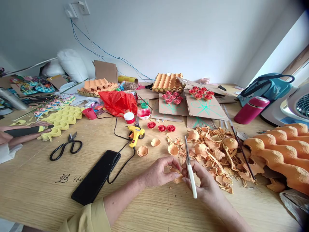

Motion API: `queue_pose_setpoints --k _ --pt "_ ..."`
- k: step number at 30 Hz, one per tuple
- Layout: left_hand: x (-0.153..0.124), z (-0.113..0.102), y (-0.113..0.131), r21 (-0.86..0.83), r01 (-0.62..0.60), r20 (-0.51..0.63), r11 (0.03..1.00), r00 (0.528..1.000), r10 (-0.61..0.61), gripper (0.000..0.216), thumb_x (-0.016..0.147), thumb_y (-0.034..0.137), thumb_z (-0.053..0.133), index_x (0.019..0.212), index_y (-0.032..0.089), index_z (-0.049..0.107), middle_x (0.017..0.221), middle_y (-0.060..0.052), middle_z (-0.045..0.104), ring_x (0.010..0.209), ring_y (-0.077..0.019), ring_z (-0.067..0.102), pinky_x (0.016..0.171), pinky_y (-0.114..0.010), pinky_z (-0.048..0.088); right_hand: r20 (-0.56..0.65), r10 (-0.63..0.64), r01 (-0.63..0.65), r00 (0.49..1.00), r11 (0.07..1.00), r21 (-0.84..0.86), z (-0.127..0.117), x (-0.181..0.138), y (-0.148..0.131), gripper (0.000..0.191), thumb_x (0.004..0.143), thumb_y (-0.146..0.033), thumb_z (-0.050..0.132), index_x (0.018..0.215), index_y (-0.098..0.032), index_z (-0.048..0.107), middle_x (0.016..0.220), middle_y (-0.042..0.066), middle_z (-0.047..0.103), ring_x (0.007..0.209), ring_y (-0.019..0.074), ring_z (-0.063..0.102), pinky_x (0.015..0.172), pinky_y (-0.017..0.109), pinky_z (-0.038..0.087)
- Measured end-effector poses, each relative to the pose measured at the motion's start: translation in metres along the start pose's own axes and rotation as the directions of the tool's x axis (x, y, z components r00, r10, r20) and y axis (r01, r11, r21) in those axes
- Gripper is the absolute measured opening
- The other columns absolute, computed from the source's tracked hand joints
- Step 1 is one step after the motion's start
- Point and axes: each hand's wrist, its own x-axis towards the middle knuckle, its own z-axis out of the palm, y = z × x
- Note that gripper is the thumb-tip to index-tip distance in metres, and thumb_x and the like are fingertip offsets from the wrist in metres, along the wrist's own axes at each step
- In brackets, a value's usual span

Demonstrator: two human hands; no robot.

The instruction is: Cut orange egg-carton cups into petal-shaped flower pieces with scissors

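Note:
My left hand (160,172) pinches a small orange piece of egg carton (178,178) just above the wooden table. My right hand (202,183) is closed round a white-handled pair of scissors (190,167), whose blades point up and away from me. The two hands meet over the carton piece. Just beyond them lie cut orange cups (173,149) and a heap of orange carton scraps (217,151).
A black phone (96,176) and a yellow glue gun (135,134) lie to the left, with black scissors (65,149) further left. Red paper roses (161,128) sit behind. An orange egg tray (282,151) is at right. Another person's hand (14,133) works at far left on a yellow tray (63,118).

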Motion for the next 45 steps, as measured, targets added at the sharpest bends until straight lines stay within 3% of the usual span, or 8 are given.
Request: queue_pose_setpoints --k 7,12,16,23,31,39,45 --pt "-0.001 0.007 -0.011 -0.288 0.104 0.025 0.952 0.995 -0.102 0.035 0.078 0.038 0.076 0.102 0.018 0.06 0.099 -0.006 0.062 0.09 -0.0182 0.059 0.079 -0.03 0.045 -0.023 0.054 -0.05 0.998 0.991 0.126 0.004 0.0 0.011 0.019 0.086 -0.036 0.07 0.092 -0.023 0.058 0.091 0.002 0.063 0.084 0.0197 0.058 0.077 0.03 0.048" --pt "-0.003 0.014 -0.016 -0.446 0.106 0.084 0.889 0.994 -0.076 0.054 0.072 0.023 0.083 0.118 0.024 0.054 0.115 -0.005 0.06 0.106 -0.0192 0.058 0.093 -0.033 0.044 -0.086 0.084 -0.059 0.993 0.962 0.267 0.006 0.003 0.017 0.029 0.084 -0.041 0.074 0.1 -0.024 0.058 0.09 0.003 0.061 0.081 0.0193 0.057 0.07 0.029 0.048" --pt "-0.002 0.017 -0.013 -0.528 0.099 0.065 0.843 0.995 -0.077 0.054 0.073 0.019 0.081 0.119 0.025 0.053 0.11 -0.002 0.06 0.1 -0.0155 0.059 0.086 -0.028 0.045 -0.097 0.07 -0.037 0.993 0.952 0.303 0.007 0.003 0.015 0.028 0.085 -0.039 0.073 0.104 -0.025 0.058 0.091 0.001 0.059 0.081 0.018 0.056 0.073 0.028 0.048" --pt "0.002 0.018 -0.01 -0.603 0.117 0.025 0.789 0.991 -0.128 0.057 0.07 0.026 0.086 0.117 0.021 0.054 0.112 -0.006 0.065 0.105 -0.0189 0.061 0.093 -0.033 0.044 -0.152 0.033 0.01 0.988 0.961 0.277 0.014 0.002 0.018 0.028 0.085 -0.034 0.074 0.107 -0.027 0.058 0.094 0.0 0.059 0.083 0.0174 0.056 0.076 0.028 0.048" --pt "0.001 0.023 -0.013 -0.63 0.089 -0.081 0.771 0.981 -0.179 0.061 0.067 0.027 0.088 0.117 0.02 0.053 0.098 -0.003 0.065 0.09 -0.0147 0.061 0.084 -0.029 0.044 -0.207 0.012 0.025 0.978 0.984 0.178 0.017 0.002 0.013 0.024 0.084 -0.032 0.073 0.099 -0.025 0.055 0.085 0.0 0.055 0.081 0.019 0.054 0.075 0.028 0.048" --pt "0.0 0.025 -0.01 -0.648 0.046 -0.121 0.761 0.979 -0.163 0.056 0.068 0.027 0.087 0.114 0.02 0.056 0.098 -0.003 0.066 0.091 -0.0166 0.062 0.086 -0.031 0.044 -0.199 -0.007 0.035 0.98 0.989 0.141 0.016 0.004 0.005 0.024 0.086 -0.037 0.07 0.098 -0.024 0.054 0.085 0.001 0.057 0.079 0.019 0.056 0.071 0.028 0.048" --pt "0.003 0.017 -0.011 -0.697 0.012 -0.227 0.717 0.945 -0.236 0.051 0.067 0.023 0.087 0.111 0.02 0.062 0.095 -0.001 0.065 0.085 -0.0119 0.057 0.078 -0.024 0.041 -0.191 0.004 -0.008 0.982 1.0 -0.019 0.006 0.004 0.0 0.023 0.091 -0.045 0.06 0.093 -0.022 0.057 0.081 0.001 0.059 0.074 0.019 0.054 0.068 0.03 0.046"
